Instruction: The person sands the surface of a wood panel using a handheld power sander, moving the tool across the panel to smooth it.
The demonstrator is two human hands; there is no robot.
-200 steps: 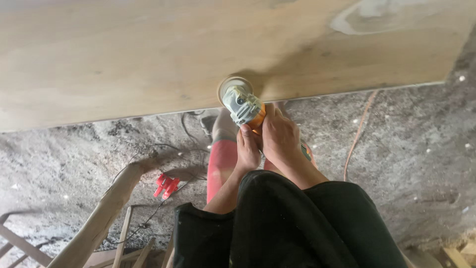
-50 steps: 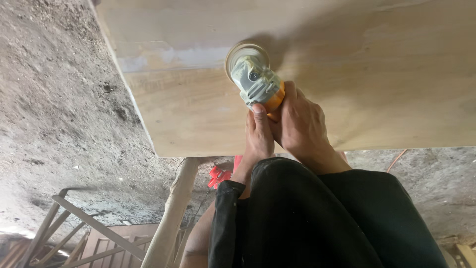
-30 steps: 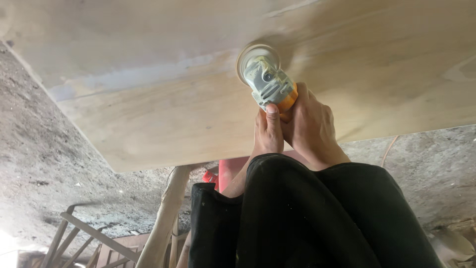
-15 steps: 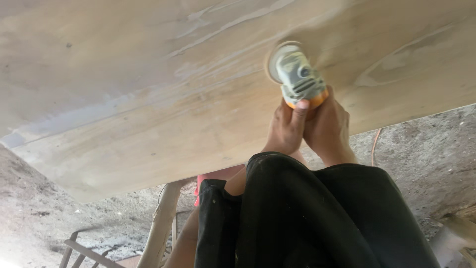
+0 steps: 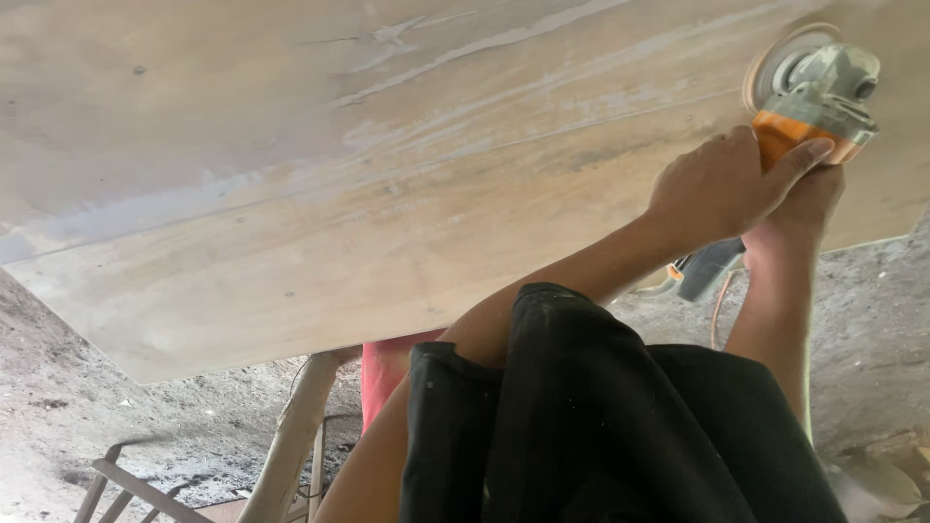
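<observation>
The angle grinder [image 5: 814, 92], grey with an orange body, sits at the far right of the wooden board [image 5: 339, 194], its round disc flat against the pale surface. The left hand [image 5: 722, 184] is wrapped around the orange body from the left, thumb stretched along it. The right hand [image 5: 799, 208] grips the tool from beneath, just beside the left. The grinder's grey rear end [image 5: 707, 271] pokes out below the forearms. Under the board's near edge, a pale wooden leg [image 5: 291, 436] stands on the rough grey ground [image 5: 58, 426]
</observation>
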